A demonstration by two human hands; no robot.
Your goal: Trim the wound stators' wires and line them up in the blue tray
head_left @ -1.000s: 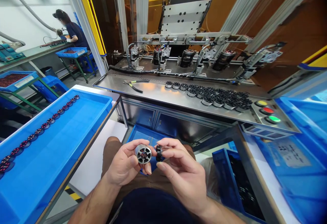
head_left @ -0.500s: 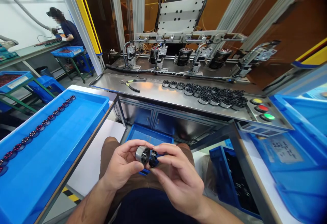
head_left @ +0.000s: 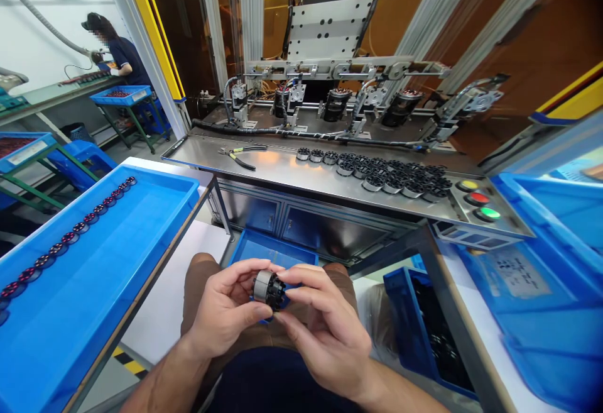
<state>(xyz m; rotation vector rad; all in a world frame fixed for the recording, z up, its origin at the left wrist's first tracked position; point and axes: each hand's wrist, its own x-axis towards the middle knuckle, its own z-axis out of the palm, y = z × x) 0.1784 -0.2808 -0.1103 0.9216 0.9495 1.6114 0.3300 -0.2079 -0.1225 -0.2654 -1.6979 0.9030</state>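
Above my lap, my left hand (head_left: 228, 303) grips a silver metal ring core (head_left: 262, 287) between thumb and fingers. My right hand (head_left: 323, 322) holds a black slotted plastic piece (head_left: 277, 291) by its fingertips. The black piece sits against the open right side of the metal ring, and the two touch. Fingers cover parts of both. Beyond my hands, several similar ring parts with black inserts (head_left: 392, 174) stand grouped on the steel ledge (head_left: 277, 177).
Pliers (head_left: 241, 156) lie on the ledge before the machine (head_left: 330, 67). A blue tray (head_left: 117, 256) at left holds a row of wound parts (head_left: 70, 237). Buttons (head_left: 477, 199) and blue bins (head_left: 556, 325) are at right. A person (head_left: 120, 51) works at far left.
The black piece and the metal ring, apart by a small gap before, have come together. My hands are slightly closer to each other. The view has shifted slightly.
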